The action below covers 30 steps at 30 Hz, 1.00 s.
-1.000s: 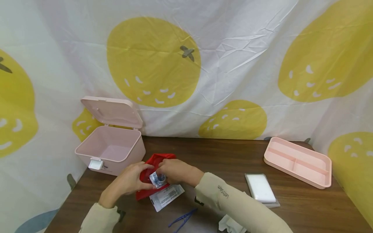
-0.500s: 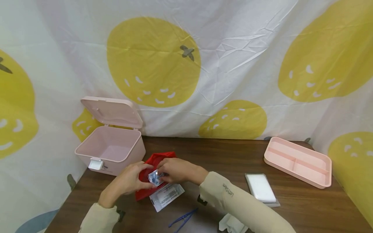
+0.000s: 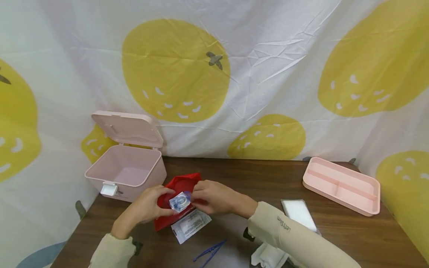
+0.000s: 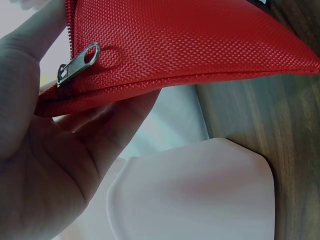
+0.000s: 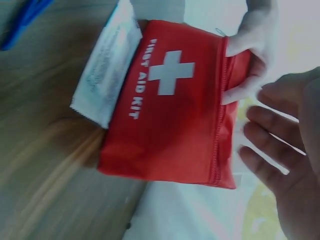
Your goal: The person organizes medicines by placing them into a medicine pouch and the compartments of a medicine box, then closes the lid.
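My left hand (image 3: 149,204) grips the red zippered first aid pouch (image 3: 162,223) near one end of its zipper. In the left wrist view, thumb and fingers close round the pouch edge beside the metal zipper pull (image 4: 79,64). A small clear packet with blue markings (image 3: 180,202) sits at the pouch's open mouth, close to my left thumb; its lower part is hidden. Next to the mouth is my right hand (image 3: 214,197). The right wrist view has its fingers (image 5: 272,125) loosely bent and apart, with nothing seen between them.
A pink box (image 3: 127,167) with its lid up stands behind the left hand. Near the pouch lie a flat printed packet (image 3: 191,225) and blue tweezers (image 3: 210,254). Rightward are crumpled white material (image 3: 268,257), a white pad (image 3: 298,214) and a pink divided tray (image 3: 342,186).
My right hand has drawn back rightward from the clear packet, which shows more fully at the pouch mouth. The left hand keeps hold of the pouch in nearly the same place.
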Available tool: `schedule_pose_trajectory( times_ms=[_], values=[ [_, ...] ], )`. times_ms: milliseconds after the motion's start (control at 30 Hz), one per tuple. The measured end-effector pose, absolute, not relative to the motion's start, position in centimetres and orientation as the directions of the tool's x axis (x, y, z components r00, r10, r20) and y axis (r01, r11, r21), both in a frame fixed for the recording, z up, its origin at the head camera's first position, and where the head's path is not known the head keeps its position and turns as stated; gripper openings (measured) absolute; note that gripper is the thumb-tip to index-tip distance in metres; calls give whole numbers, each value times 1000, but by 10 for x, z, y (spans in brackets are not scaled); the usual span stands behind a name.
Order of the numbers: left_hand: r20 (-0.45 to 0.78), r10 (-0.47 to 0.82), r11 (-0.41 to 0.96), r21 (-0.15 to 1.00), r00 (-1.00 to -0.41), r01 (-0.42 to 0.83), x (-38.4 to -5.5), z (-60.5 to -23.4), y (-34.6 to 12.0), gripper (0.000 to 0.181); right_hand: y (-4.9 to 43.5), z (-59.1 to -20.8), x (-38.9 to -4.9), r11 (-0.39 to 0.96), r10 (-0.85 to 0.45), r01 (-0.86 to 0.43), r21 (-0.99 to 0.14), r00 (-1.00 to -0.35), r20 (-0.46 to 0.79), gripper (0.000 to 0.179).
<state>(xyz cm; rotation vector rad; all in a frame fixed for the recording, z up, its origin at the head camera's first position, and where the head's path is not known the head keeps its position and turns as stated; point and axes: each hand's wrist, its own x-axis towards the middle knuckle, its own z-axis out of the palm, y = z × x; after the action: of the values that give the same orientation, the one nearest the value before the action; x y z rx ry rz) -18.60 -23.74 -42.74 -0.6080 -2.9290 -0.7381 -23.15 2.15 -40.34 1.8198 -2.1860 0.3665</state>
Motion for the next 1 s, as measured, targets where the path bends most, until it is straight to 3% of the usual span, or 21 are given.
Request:
schedule_pose_trajectory(
  times_ms=[233,433,767,1000],
  values=[
    [113,338,819,454,-934,352,-187,-427,-236,61,25,-423,-232,240,-960,-963,-124,-254,116,8],
    [91,325,821,466,-941,329,-187,-426,-236,62,20,-440,-234,316,-948,-945,-90,-311,-66,19],
    [133,347,814,448,-928,369,-186,-427,-237,63,14,-460,-238,359,-926,-928,-98,-341,-160,41],
    [115,341,814,461,-933,354,-187,-428,-236,63,16,-465,-237,386,-913,-921,-57,-372,-164,40]
  ],
)
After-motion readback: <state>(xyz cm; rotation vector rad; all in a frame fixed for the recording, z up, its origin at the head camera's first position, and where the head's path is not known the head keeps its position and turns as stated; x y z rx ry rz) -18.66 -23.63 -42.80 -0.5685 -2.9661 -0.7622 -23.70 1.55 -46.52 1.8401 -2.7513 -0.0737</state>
